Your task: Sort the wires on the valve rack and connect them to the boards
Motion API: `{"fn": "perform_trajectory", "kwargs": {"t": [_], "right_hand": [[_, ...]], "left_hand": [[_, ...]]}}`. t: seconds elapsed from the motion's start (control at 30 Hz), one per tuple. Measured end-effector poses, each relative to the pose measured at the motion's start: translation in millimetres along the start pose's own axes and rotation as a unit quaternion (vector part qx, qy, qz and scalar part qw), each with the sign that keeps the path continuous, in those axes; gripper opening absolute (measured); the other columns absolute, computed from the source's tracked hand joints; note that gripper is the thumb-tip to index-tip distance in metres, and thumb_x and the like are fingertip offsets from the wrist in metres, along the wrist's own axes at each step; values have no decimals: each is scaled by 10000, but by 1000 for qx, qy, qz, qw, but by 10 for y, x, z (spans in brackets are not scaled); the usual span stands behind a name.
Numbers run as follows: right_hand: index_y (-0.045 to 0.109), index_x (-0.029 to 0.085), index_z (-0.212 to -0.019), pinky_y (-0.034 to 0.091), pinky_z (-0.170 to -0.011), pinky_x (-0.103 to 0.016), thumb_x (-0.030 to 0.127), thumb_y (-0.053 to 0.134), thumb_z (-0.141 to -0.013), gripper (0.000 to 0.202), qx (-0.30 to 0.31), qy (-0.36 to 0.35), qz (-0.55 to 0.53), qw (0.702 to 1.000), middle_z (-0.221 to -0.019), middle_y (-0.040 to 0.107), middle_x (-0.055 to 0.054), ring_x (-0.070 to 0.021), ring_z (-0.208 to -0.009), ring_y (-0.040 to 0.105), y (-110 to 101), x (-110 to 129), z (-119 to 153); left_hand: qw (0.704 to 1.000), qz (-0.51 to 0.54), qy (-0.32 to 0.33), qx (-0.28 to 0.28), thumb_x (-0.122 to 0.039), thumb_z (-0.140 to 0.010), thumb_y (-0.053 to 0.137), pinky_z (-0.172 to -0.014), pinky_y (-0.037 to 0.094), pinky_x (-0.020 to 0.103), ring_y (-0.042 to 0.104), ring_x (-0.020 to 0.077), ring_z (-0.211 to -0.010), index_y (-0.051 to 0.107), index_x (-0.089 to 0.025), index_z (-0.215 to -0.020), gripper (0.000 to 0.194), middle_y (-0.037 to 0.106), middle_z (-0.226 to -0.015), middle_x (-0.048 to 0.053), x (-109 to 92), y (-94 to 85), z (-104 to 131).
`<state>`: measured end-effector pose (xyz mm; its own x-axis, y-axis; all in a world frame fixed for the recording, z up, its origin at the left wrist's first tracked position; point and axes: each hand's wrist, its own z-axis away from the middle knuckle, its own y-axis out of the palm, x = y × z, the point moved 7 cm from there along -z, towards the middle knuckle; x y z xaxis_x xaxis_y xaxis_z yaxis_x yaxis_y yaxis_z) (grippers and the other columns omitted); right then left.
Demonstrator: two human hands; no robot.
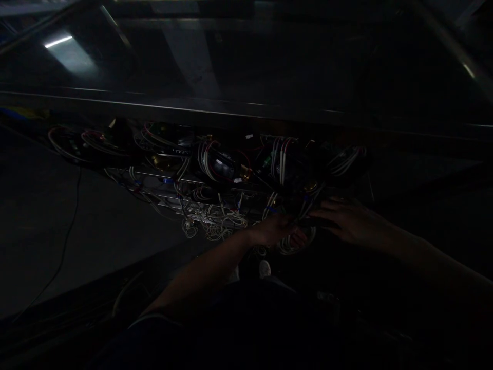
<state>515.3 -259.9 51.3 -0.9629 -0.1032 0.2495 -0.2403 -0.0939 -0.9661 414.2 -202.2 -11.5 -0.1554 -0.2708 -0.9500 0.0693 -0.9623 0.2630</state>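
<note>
My left hand (275, 229) is positioned at a coiled bundle of pale, thin cable (285, 250), its fingers bent and overlapping the upper part of the loops. My right hand (344, 220) lies just beside it, palm down, its fingers extended toward the left hand. Lighting is very poor, and I cannot tell whether either hand grips anything or merely touches. The coiled bundle sits directly below and between my hands, in front of my body. Slim grey wire strands (307, 204) descend to the space between my hands.

Above my hands I record a row of black, bulky housings, one of which (298, 167) carries upright pale and reddish wires (284, 162) and a small green component (266, 161). To its left are a small white plastic connector (238, 180) and a brass-coloured metal fitting (246, 173). A wide, dark, glossy panel (292, 67) extends above the row. Left of my left hand, a loose tangle of pale cables (215, 222) lies lower down. A white shoe (264, 269) is visible below my left forearm.
</note>
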Motion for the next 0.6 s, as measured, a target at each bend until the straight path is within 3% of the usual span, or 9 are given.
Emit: {"fn": "perform_trajectory", "kwargs": {"t": [0.1, 0.2, 0.27, 0.33, 0.47, 0.53, 0.6], "right_hand": [[644, 296, -1069, 448, -865, -398, 262, 581, -780, 298, 18, 6, -80, 997, -1095, 627, -11, -211, -992, 580, -7, -41, -47], [675, 269, -976, 486, -805, -381, 322, 582, -764, 237, 18, 22, -150, 988, -995, 665, -14, -209, -891, 621, 21, -70, -25], [677, 246, -941, 500, -776, -378, 376, 568, -765, 245, -40, 45, -194, 979, -934, 679, -25, -212, -841, 633, 0, -90, -1], [667, 216, -942, 504, -769, -390, 431, 555, -769, 298, -128, 121, -227, 958, -925, 682, -50, -229, -841, 635, -13, -161, 22], [623, 174, -1045, 504, -784, -401, 482, 585, -748, 430, -226, 278, -323, 876, -992, 667, -87, -259, -921, 621, 165, -235, -10], [610, 174, -1056, 499, -806, -407, 447, 643, -690, 458, -267, 303, -350, 845, -1016, 658, -86, -264, -949, 610, 232, -228, -46], [618, 184, -1007, 489, -827, -415, 393, 671, -639, 426, -299, 302, -351, 835, -1009, 658, -76, -265, -947, 609, 243, -237, -52]], "left_hand": [[999, -18, -10, 25, -233, -879, 478, -748, 527, 358, 662, 172, -722, 633, -123, -803, 204, 685, -774, 89, 1, 17, -3], [999, -24, -13, 19, -229, -882, 471, -725, 520, 362, 656, 170, -712, 618, -119, -908, 186, 683, -803, 94, 21, -34, 10], [999, -41, -21, -3, -217, -884, 457, -682, 520, 334, 643, 153, -686, 591, -113, -981, 196, 682, -832, 98, 42, -91, 32], [997, -76, -26, -18, -222, -881, 457, -656, 516, 305, 630, 135, -674, 570, -102, -1031, 222, 678, -863, 102, 47, -104, 51], [970, -222, -21, -101, -249, -790, 592, -692, 513, 305, 631, 160, -747, 564, -113, -1100, 339, 672, -907, 91, 44, -21, 42], [943, -287, -25, -167, -277, -733, 649, -731, 513, 316, 628, 194, -837, 565, -135, -1121, 422, 668, -960, 90, 126, 40, 57], [926, -311, -34, -210, -314, -731, 644, -762, 516, 309, 617, 207, -921, 521, -148, -1193, 506, 652, -1049, 96, 331, 89, 136]]}}
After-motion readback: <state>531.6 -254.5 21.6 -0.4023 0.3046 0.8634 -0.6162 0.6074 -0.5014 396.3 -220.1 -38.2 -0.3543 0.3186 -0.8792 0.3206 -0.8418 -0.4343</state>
